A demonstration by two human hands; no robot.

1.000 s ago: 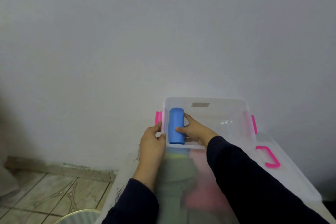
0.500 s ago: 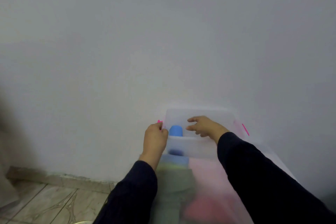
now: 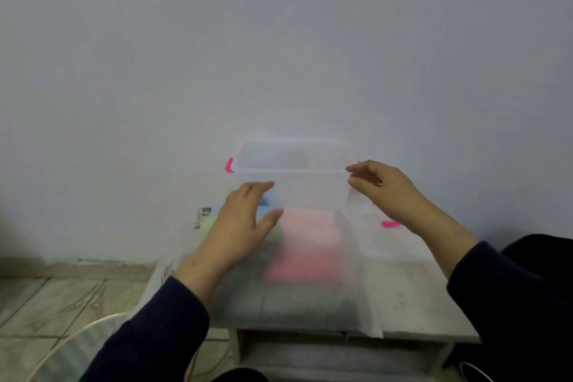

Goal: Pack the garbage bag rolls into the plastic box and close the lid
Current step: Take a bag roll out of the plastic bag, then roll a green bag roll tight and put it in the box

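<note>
The box (image 3: pixel 291 177) is a small see-through tub with pink clips (image 3: pixel 229 165) on its sides, and it sits at the far end of a low table (image 3: pixel 434 313), close to the wall (image 3: pixel 279 40). The picture is blurry, so what is inside the box cannot be made out. A bit of blue (image 3: pixel 265 200) shows by the left hand (image 3: pixel 240 226), low at the box's near left corner; it may be a roll, but it is too smeared to be sure. In front of the box lies a cloudy plastic bag (image 3: pixel 297 273) with soft pink, green and yellow shapes in it, which look like more rolls. So the job seems to be only started: most rolls look like they are not packed yet, and the box is open on top. A clear flat piece with a pink clip (image 3: pixel 390 224) lies to the right and may be the lid, not put on yet. The left hand rests on the bag, fingers spread and holding nothing. The right hand (image 3: pixel 384 192) is up at the box's right edge, thumb and fingers a little apart, nothing between them. A tiled floor (image 3: pixel 62 298) shows at the left.
</note>
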